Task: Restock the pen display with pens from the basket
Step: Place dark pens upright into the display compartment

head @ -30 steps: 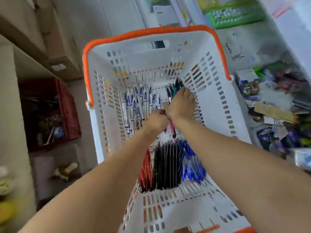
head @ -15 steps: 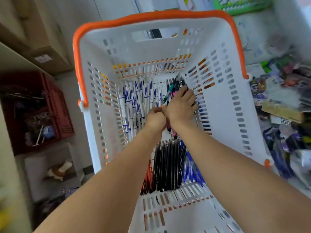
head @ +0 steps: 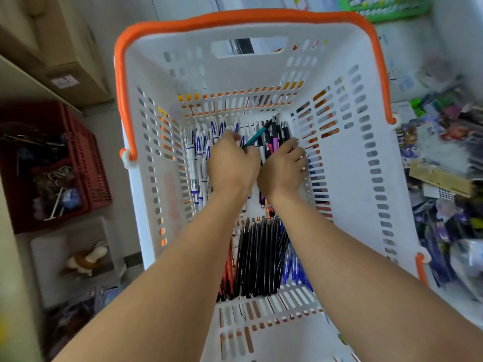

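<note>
Deep in the white basket (head: pixel 366 178), the left hand (head: pixel 231 163) curls round a teal pen (head: pixel 257 135) while the right hand (head: pixel 283 168) rests with loosely bent fingers on dark pens (head: pixel 277 137) at the far end.

Single head-worn view, looking steeply down from close above into a white basket (head: pixel 352 178), forearms entering from below.

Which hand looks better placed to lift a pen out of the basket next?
Probably the left hand: its fingers are already curled round a teal pen tilted up above the others. The right hand rests, fingers spread, on the dark pens near the basket wall.
</note>
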Motion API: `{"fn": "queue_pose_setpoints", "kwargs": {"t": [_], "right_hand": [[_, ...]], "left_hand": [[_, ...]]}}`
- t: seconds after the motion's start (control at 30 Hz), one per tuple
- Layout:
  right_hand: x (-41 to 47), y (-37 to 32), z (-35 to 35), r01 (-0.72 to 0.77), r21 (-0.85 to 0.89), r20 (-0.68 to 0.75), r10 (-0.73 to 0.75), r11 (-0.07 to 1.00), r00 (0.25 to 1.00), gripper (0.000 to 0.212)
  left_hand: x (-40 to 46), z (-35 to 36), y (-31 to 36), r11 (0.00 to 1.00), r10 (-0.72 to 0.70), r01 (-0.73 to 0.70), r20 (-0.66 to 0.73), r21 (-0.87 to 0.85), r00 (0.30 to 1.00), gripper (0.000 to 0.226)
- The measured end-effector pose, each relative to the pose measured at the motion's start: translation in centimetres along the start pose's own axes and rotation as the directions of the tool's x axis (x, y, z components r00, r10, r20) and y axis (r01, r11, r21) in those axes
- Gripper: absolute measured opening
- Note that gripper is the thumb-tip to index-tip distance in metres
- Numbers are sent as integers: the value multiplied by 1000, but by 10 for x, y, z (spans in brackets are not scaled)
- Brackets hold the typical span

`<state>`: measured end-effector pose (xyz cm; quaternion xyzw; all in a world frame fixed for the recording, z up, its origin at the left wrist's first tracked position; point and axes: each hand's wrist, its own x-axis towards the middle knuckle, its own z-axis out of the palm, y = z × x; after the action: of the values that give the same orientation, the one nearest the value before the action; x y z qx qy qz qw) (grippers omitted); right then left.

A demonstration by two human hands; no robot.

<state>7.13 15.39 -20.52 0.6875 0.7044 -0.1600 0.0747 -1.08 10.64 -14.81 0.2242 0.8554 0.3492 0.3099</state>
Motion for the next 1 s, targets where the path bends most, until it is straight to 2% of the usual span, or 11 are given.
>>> {"fn": "queue_pose_setpoints", "kwargs": {"t": [0.07,0.13,0.23,0.33,0.43,0.53,0.67,0.8,0.87,1.0], "right_hand": [[1,4,0,15,4,-9,-15,1000,1000,105],[3,7,0,41,18,21,-41,999,999,112],[3,11,-1,64,13,45,-65,998,997,108],[2,15,-1,98,-69,29,-97,993,995,96],[4,18,-3,112,-73,32,-110,991,993,80],[11,22,-12,100,30,69,-101,995,992,75],[16,26,-23,95,128,51,-102,987,993,73],[6,27,-18,148,145,14,-152,978,988,63],[5,28,-19,136,168,10,-140,976,990,60],[9,28,-32,25,275,64,-44,961,997,78]], "left_hand": [[19,2,6,990,66,-67,14,122,998,34],[36,11,8,945,53,-100,158,310,986,27],[45,26,9,803,94,-261,318,536,943,10],[49,37,9,684,162,-377,375,624,913,18],[49,37,7,744,134,-337,365,578,921,4],[46,31,1,853,52,-211,325,478,944,15],[40,16,3,972,-63,-7,288,237,956,21],[24,3,1,987,-159,155,257,36,953,31],[12,-2,-3,984,-164,176,253,-24,953,19],[-11,-8,-10,966,-191,226,253,-121,949,13]]}}
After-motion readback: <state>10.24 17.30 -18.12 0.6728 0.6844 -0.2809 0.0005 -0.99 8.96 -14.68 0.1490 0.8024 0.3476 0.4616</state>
